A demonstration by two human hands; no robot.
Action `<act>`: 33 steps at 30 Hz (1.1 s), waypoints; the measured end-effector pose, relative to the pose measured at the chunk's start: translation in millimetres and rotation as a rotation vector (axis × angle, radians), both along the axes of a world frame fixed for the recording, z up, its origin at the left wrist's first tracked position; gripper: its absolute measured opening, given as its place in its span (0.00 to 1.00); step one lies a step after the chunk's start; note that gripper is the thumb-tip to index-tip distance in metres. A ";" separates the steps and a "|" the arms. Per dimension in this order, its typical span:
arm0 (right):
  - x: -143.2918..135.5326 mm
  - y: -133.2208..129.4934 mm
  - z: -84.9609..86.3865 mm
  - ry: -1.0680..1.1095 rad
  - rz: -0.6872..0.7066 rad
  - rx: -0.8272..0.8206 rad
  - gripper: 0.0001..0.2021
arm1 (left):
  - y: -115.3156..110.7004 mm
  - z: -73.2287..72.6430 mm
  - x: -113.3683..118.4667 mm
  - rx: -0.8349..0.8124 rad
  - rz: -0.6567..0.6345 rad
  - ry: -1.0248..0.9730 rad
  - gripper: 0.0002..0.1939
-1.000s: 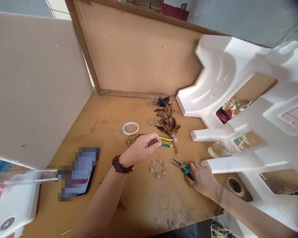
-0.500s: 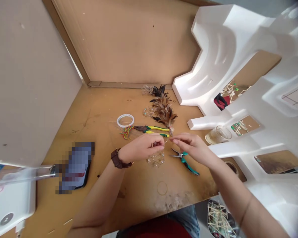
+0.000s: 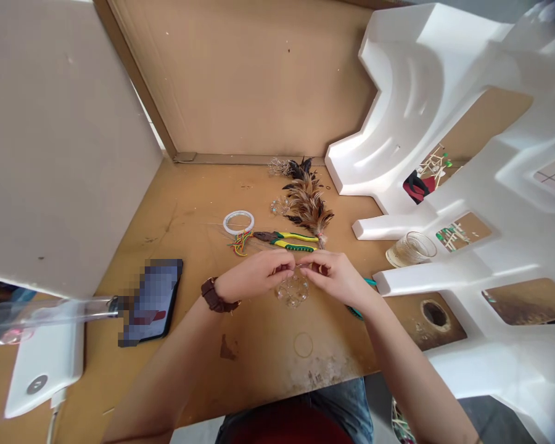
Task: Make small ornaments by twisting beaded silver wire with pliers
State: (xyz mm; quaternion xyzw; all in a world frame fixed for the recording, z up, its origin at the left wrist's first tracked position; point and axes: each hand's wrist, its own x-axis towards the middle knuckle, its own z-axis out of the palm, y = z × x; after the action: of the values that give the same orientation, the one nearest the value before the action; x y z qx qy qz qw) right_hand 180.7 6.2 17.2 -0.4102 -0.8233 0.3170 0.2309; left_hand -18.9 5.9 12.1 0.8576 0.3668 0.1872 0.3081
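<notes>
Head view, two hands, left hand (image 3: 255,275) and right hand (image 3: 335,277), fingertips pinched together above one clear bead piece (image 3: 292,291), two pliers (image 3: 287,240).

Desk (image 3: 259,382) matt scuffed fibreboard, foam block (image 3: 444,123) matt white polystyrene, pliers (image 3: 287,241) rubbery yellow-green handles, cup (image 3: 411,248) clear glossy, bead cluster (image 3: 292,290) clear glossy.

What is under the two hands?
A clear beaded piece lies on the table below the left hand and right hand. What the fingertips pinch is hidden.
</notes>
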 end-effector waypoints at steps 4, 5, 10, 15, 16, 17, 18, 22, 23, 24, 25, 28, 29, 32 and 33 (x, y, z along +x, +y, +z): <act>-2.7 3.8 -12.5 0.123 0.007 -0.135 0.12 | -8.5 -12.5 -1.8 -0.009 0.138 -0.067 0.08; -2.8 5.8 -16.5 0.148 0.007 -0.174 0.12 | -11.4 -17.5 -1.8 -0.014 0.198 -0.090 0.08; -2.2 20.8 -42.5 0.320 -0.150 -0.408 0.14 | -31.1 -58.3 4.2 -0.087 0.487 -0.132 0.11; -2.1 29.5 -75.1 0.406 -0.250 -0.353 0.17 | -46.7 -96.9 18.9 -0.034 0.600 -0.029 0.12; -1.7 29.1 -80.0 0.403 -0.259 -0.335 0.17 | -47.1 -100.9 21.1 -0.026 0.613 -0.027 0.11; -1.2 28.1 -84.0 0.398 -0.266 -0.316 0.16 | -46.5 -103.5 22.6 -0.020 0.619 -0.031 0.09; -0.8 26.5 -87.0 0.392 -0.271 -0.298 0.15 | -45.4 -104.9 23.4 -0.017 0.619 -0.045 0.08; -2.1 18.7 -91.1 0.363 -0.276 -0.230 0.13 | -40.3 -103.5 21.4 -0.048 0.542 -0.179 0.08; -3.4 16.9 -91.1 0.355 -0.278 -0.211 0.13 | -39.9 -102.5 20.2 -0.070 0.519 -0.218 0.08; -5.1 15.2 -90.9 0.346 -0.281 -0.195 0.13 | -40.0 -101.6 18.9 -0.093 0.499 -0.251 0.08; -6.8 13.7 -90.5 0.339 -0.282 -0.189 0.13 | -40.4 -100.9 17.6 -0.115 0.485 -0.276 0.09; -10.7 10.5 -87.5 0.347 -0.281 -0.263 0.13 | -41.9 -101.2 13.6 -0.142 0.475 -0.309 0.10; -11.3 9.8 -85.7 0.364 -0.282 -0.305 0.14 | -42.0 -101.9 12.3 -0.141 0.481 -0.311 0.11; -10.6 9.1 -79.7 0.428 -0.250 -0.448 0.14 | -40.8 -104.2 8.8 -0.105 0.517 -0.288 0.12; -9.9 9.1 -78.2 0.429 -0.218 -0.496 0.15 | -40.2 -104.7 7.9 -0.080 0.530 -0.267 0.12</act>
State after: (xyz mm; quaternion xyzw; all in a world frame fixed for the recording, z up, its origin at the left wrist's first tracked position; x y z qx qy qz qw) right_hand 170.8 15.2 -61.0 -0.4635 -0.6051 0.5601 0.3246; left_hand -10.9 -34.3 -92.6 0.6870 0.5412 0.3574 0.3278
